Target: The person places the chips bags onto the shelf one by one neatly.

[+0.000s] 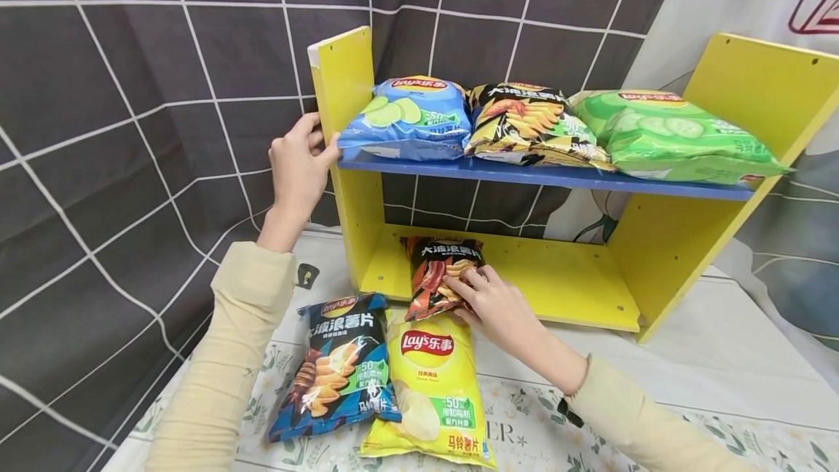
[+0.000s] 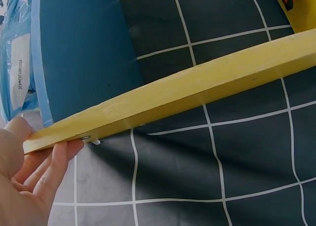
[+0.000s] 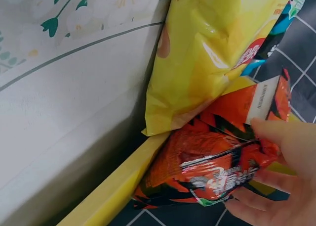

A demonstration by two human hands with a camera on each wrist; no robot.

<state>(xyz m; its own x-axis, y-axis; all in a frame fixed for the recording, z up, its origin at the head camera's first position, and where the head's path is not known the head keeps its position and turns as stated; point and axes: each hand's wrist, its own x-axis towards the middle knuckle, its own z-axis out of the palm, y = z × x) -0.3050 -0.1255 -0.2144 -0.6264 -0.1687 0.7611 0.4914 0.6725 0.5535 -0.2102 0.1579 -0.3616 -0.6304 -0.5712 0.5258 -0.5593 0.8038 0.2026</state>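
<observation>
Gripping bag [image 1: 431, 277], seemingly over shelf edge [image 1: 564, 317]

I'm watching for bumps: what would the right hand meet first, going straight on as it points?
The orange-and-black chip bag, which the right hand touches; beyond it, probably the yellow left panel, though depth is unclear.

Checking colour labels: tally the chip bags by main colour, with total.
Light-blue bag: 1
Black-and-gold bag: 1
Green bag: 1
Black-and-red bag: 1
Dark-blue bag: 1
Yellow bag: 1
Total: 6
</observation>
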